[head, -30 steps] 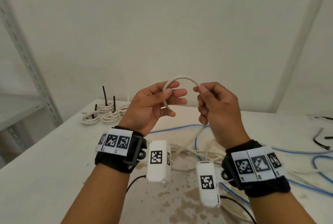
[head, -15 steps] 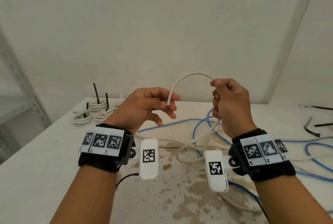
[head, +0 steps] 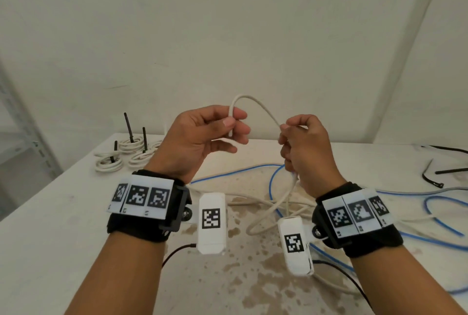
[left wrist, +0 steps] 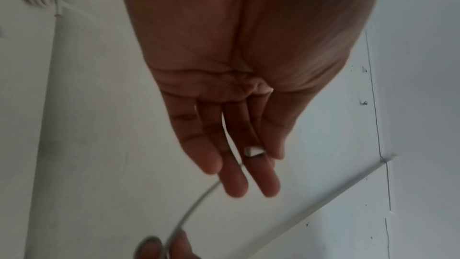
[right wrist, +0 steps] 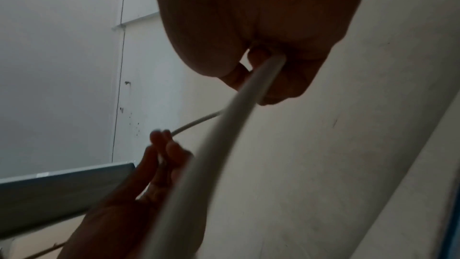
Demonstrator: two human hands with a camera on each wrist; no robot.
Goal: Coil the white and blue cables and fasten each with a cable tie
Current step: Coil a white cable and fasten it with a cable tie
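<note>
Both hands are raised above the table, each holding the white cable, which arches between them. My left hand pinches the cable's cut end between thumb and forefinger; the end shows between those fingers in the left wrist view. My right hand grips the cable further along, fingers curled round it, and the cable runs out of the fist towards the camera. From there it hangs to a loose tangle on the table. A blue cable lies uncoiled under and right of my hands.
Three coiled white cables with upright black ties lie at the table's back left. Loose black cable ties lie at the back right. A metal shelf stands to the left. The table top is stained near the front.
My hands have come closer again after spreading apart. The left hand has taken a firmer pinch on the cable end, and the arch between my hands is taller and narrower.
</note>
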